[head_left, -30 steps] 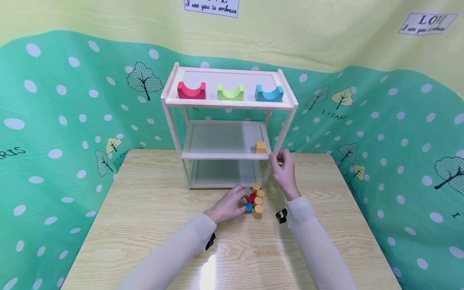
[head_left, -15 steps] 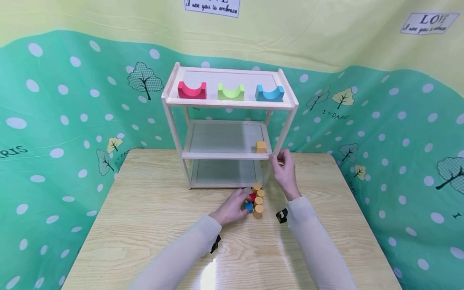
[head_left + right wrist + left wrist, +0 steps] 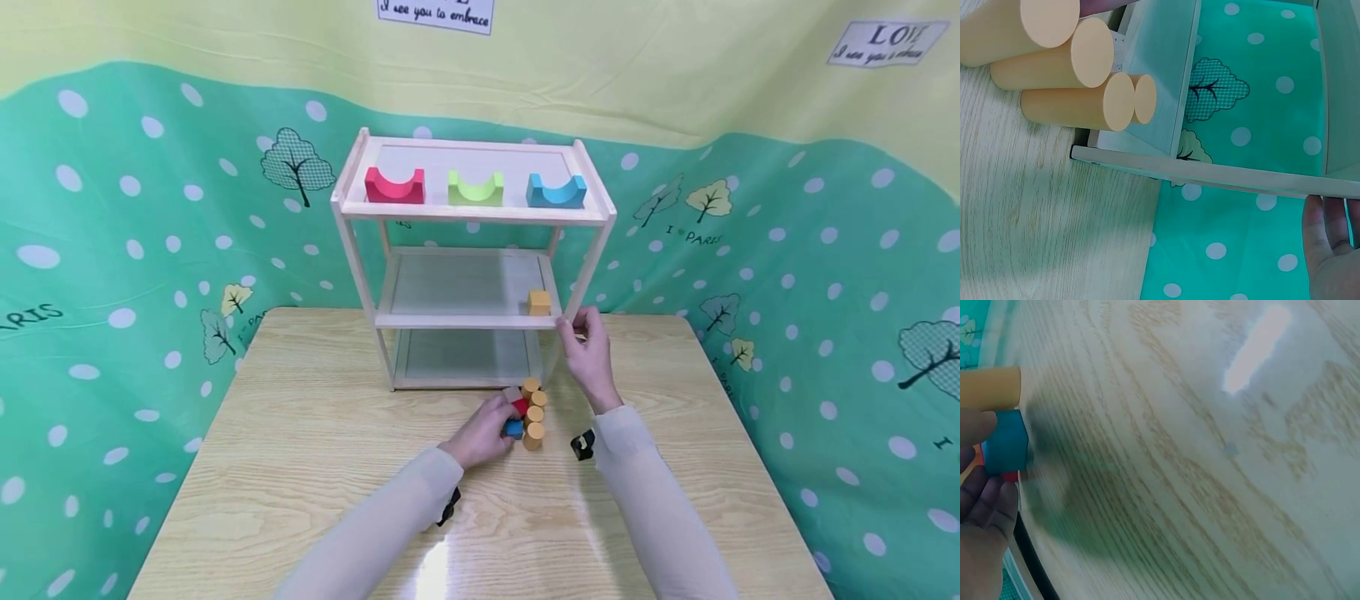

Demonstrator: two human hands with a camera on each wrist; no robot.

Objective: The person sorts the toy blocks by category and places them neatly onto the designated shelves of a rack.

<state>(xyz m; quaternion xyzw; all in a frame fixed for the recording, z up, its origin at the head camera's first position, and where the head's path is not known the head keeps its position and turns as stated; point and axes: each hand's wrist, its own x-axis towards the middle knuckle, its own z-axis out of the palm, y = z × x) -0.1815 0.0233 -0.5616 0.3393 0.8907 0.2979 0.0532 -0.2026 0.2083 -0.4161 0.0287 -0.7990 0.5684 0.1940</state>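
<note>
I see the left hand [image 3: 482, 434] pinch the flat-faced blue block [image 3: 513, 428] between thumb and curled fingers, on the counter [image 3: 300, 467] before the pale wooden shelf's [image 3: 468, 214] front right corner, beside smooth upright cylinders [image 3: 533, 437]. The right hand's [image 3: 589, 362] fingers are bent around its right post [image 3: 588, 271], I judge to brace it.

A partly dotted green-and-yellow cloth [image 3: 675, 100], printed with trees [image 3: 297, 162], hangs behind and beside the wooden counter [image 3: 300, 425].
</note>
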